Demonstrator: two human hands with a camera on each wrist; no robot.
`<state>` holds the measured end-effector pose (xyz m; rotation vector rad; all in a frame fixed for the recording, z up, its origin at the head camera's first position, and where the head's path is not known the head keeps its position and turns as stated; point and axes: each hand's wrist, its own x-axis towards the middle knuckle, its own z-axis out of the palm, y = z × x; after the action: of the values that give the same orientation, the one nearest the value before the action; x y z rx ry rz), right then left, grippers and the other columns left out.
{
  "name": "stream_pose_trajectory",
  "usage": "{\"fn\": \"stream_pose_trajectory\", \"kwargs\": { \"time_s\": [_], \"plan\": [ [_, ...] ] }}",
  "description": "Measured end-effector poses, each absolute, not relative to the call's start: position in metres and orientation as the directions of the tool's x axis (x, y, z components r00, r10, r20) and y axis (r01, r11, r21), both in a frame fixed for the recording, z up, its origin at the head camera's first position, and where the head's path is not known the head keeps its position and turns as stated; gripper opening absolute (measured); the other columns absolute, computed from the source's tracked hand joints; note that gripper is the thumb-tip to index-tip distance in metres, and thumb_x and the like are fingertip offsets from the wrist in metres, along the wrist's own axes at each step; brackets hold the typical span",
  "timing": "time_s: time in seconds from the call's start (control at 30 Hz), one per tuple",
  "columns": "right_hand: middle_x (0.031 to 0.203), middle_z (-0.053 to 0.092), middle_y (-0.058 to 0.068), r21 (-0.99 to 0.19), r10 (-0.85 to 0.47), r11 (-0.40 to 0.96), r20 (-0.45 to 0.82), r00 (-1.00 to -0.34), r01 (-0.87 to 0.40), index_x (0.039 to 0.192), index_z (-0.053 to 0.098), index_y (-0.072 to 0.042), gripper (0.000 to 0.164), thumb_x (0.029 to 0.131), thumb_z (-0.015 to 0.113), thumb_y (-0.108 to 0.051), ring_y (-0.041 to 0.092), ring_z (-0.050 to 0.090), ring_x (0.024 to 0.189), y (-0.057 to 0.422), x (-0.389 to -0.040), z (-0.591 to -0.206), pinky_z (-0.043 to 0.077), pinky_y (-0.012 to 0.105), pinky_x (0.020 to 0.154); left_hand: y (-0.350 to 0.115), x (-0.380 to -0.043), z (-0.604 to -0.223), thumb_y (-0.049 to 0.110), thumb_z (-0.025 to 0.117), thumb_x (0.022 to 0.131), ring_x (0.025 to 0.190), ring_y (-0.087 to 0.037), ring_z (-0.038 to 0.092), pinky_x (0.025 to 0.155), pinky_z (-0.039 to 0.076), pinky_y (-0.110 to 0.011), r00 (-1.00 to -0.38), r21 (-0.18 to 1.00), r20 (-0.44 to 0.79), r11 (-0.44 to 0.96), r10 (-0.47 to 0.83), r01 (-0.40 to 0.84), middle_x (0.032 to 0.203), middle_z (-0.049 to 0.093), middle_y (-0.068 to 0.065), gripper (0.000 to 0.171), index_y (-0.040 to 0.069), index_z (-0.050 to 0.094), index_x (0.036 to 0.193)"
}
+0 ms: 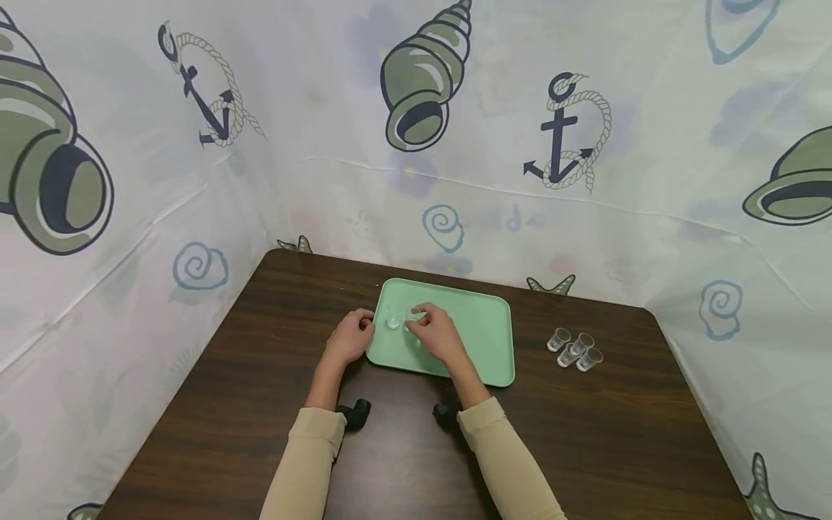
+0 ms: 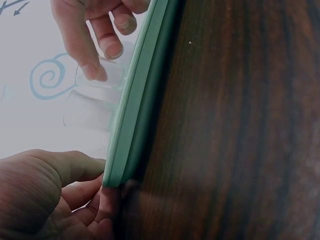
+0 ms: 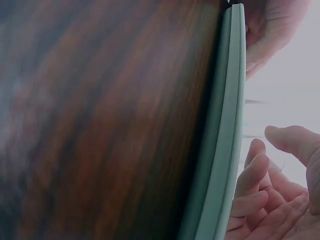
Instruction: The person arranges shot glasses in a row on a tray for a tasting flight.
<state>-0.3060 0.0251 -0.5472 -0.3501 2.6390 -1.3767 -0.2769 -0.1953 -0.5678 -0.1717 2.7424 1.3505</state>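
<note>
In the head view my left hand (image 1: 352,336) is at the left edge of a mint-green tray (image 1: 484,332). The left wrist view shows its thumb above the rim and its fingers curled beneath. Over the tray, my right hand (image 1: 437,332) holds a small clear cup (image 1: 414,314) between thumb and fingers, partly hiding it. A second clear cup (image 1: 393,321) stands just left of it on the tray, between the two hands. In the right wrist view the right hand's other fingers (image 3: 250,202) are loosely curled beside the tray's raised rim.
Several more clear cups (image 1: 575,349) are grouped to the right of the tray on the dark wooden table (image 1: 214,404). A white cloth with sea-themed prints (image 1: 312,108) hangs behind the table and along both sides. Dark wrist mounts sit below both hands.
</note>
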Motion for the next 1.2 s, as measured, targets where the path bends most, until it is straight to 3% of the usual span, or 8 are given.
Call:
{"fn": "stream_pose_trajectory", "kwargs": {
  "time_s": [0.4, 0.67, 1.2],
  "plan": [
    [0.094, 0.075, 0.01, -0.82, -0.28, 0.56, -0.052, -0.958, -0.119, 0.138, 0.068, -0.007, 0.04, 0.104, 0.072, -0.027, 0.016, 0.059, 0.068, 0.032, -0.306, -0.548, 0.047, 0.031, 0.063, -0.189, -0.279, -0.566, 0.025, 0.052, 0.11, 0.1, -0.029, 0.058, 0.082, 0.041, -0.043, -0.991, 0.787, -0.119, 0.604, -0.053, -0.127, 0.133, 0.062, -0.014, 0.042, 0.008, 0.061, 0.148],
    [0.11, 0.078, 0.011, -0.803, -0.289, 0.59, -0.117, -0.95, -0.081, 0.152, 0.059, -0.007, 0.054, 0.105, 0.07, -0.03, 0.016, 0.068, 0.08, 0.045, -0.303, -0.543, 0.05, 0.033, 0.071, -0.19, -0.279, -0.565, 0.024, 0.051, 0.111, 0.1, -0.029, 0.058, 0.082, 0.042, -0.043, -0.992, 0.795, -0.118, 0.594, -0.042, -0.12, 0.132, 0.062, -0.014, 0.041, 0.008, 0.061, 0.148],
    [0.105, 0.079, 0.015, -0.835, -0.266, 0.547, -0.098, -0.959, -0.066, 0.147, 0.064, -0.005, 0.05, 0.104, 0.07, -0.029, 0.025, 0.072, 0.083, 0.08, -0.297, -0.532, 0.052, 0.033, 0.069, -0.195, -0.278, -0.568, 0.023, 0.049, 0.111, 0.104, -0.032, 0.057, 0.084, 0.04, -0.045, -0.993, 0.791, -0.117, 0.601, -0.035, -0.114, 0.139, 0.059, -0.017, 0.043, 0.006, 0.059, 0.149]
  ]
}}
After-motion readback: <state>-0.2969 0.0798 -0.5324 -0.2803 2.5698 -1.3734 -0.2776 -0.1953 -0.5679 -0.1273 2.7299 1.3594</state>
